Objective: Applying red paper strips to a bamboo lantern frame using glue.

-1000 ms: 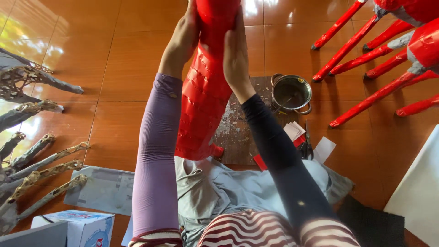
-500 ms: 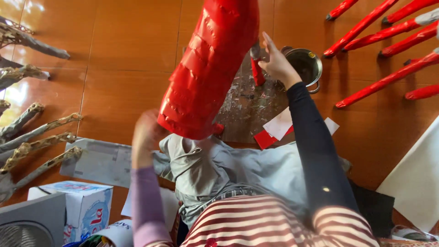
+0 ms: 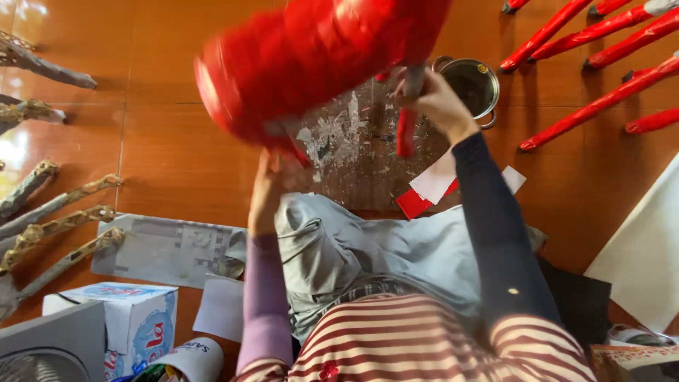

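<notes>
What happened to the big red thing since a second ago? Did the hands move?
The big red paper-covered piece tipped over from standing nearly upright to lying almost sideways. The left hand slid down from its top to under its lower end. The right hand let go of its side and now holds a red-tipped brush. The metal pot, the red sticks and the grey branches stayed put.

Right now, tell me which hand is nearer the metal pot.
Right. The right hand grips a red brush handle just beside the metal pot. The left hand is farther off, under the big red paper-covered cylinder.
</notes>
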